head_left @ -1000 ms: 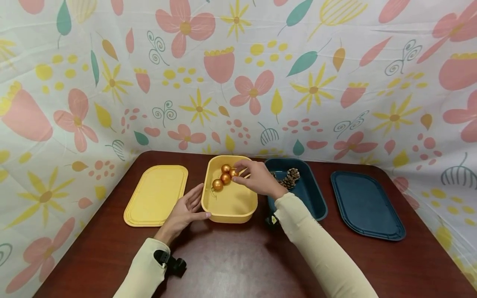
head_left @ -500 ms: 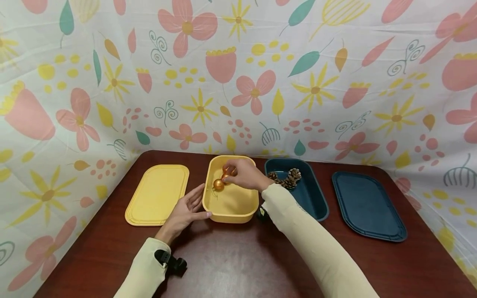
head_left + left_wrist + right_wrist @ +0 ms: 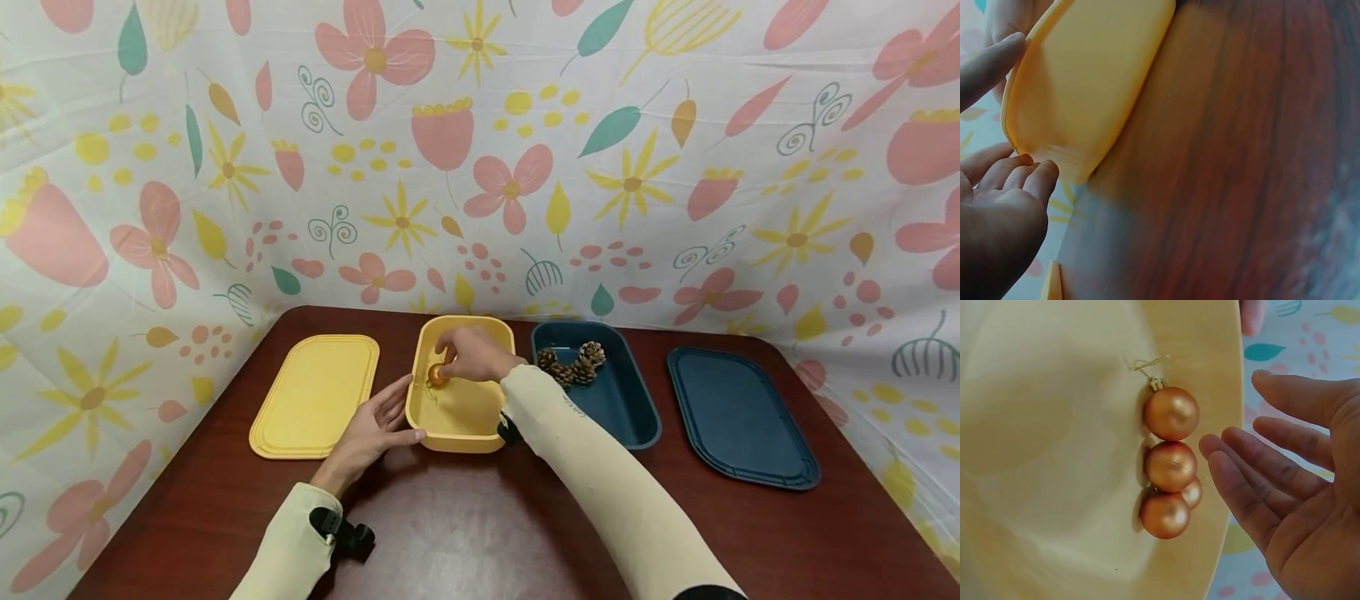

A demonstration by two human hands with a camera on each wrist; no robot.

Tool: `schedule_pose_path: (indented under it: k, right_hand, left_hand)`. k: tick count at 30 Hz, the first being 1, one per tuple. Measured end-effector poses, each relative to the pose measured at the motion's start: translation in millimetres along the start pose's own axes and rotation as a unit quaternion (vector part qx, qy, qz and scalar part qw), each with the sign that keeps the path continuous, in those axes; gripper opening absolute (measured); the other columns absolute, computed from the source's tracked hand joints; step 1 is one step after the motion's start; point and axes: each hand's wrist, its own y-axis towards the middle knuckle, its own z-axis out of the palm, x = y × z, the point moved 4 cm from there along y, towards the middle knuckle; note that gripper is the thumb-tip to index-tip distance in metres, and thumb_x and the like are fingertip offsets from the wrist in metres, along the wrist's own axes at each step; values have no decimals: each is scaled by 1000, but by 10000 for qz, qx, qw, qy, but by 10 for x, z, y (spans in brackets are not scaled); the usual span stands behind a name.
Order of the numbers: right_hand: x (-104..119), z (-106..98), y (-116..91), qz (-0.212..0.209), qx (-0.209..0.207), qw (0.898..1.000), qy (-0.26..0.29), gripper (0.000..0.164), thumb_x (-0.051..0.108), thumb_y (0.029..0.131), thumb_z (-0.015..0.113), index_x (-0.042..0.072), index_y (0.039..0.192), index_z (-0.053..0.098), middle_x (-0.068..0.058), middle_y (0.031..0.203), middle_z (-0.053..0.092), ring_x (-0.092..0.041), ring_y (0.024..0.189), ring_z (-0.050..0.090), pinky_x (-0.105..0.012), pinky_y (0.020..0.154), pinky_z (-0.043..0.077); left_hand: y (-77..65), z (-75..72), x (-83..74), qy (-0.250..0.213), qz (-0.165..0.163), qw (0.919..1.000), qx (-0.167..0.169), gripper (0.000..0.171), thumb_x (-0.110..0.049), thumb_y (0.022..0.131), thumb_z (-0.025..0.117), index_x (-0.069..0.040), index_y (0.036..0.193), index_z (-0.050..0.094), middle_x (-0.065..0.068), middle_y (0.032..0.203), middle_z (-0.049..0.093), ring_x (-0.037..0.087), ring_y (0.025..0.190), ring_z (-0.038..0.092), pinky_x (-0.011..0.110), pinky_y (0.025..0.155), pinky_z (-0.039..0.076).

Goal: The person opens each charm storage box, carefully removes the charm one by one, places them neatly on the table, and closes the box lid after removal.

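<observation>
Several round orange-gold Christmas baubles (image 3: 1171, 414) lie in a bent row inside the yellow plastic box (image 3: 461, 442). The top one in the right wrist view has a gold cap and a thin string. My right hand (image 3: 476, 354) is over the box beside them, its fingers loosely extended and holding nothing; the right wrist view shows a gap between fingertips and baubles. From the head, only one bauble shows plainly, the others being behind this hand. My left hand (image 3: 367, 429) touches the box's left side with straight fingers, its thumb at the near left corner.
A dark blue box (image 3: 633, 417) holding several pine cones (image 3: 585, 367) stands right of the yellow box. A yellow lid (image 3: 315, 396) lies at the left, a dark blue lid (image 3: 742, 417) at the right. Behind the brown table (image 3: 465, 533) hangs a floral cloth (image 3: 480, 150).
My right hand has moved left across the yellow box, covering most of the baubles in the head view. More of the pine cones now shows. The left hand stays at the box.
</observation>
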Motion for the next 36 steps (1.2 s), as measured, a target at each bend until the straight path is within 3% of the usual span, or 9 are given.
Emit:
schedule_pose_path:
  k: [5,13,27,36]
  right_hand:
    - [5,43,55,115,98,9998,-95,38,19,90,76,2,123,68,-12,107,76,-23,99,71,-37,89,59]
    - [23,81,156,214,278,9985,-428,38,23,87,79,6,119,72,-7,102,76,-17,90,69,-31,83,57]
    - [4,123,263,427,331,9967,-609,37,24,83,83,9,116,74,-7,108,74,-20,96,66,-32,87,56]
    - [17,162,316,537,333,9943,-863,35,23,82,84,11,114,75,-9,118,71,-22,106,62,-35,95,54]
  left_hand:
    - [-16,-5,-5,12,67,10000,3,94,-3,83,80,-5,159,25,16,168,22,29,156,19,32,122,26]
    - [-30,-8,1,-2,59,10000,-37,96,-3,81,81,-5,159,26,14,167,24,27,156,20,20,118,32]
    - [-6,-14,0,68,26,10000,-48,94,0,81,80,-7,159,28,15,167,24,27,155,21,32,122,26]
    - [5,-42,-10,124,-14,9999,-119,95,2,79,80,-8,159,29,13,166,27,23,155,24,18,117,32]
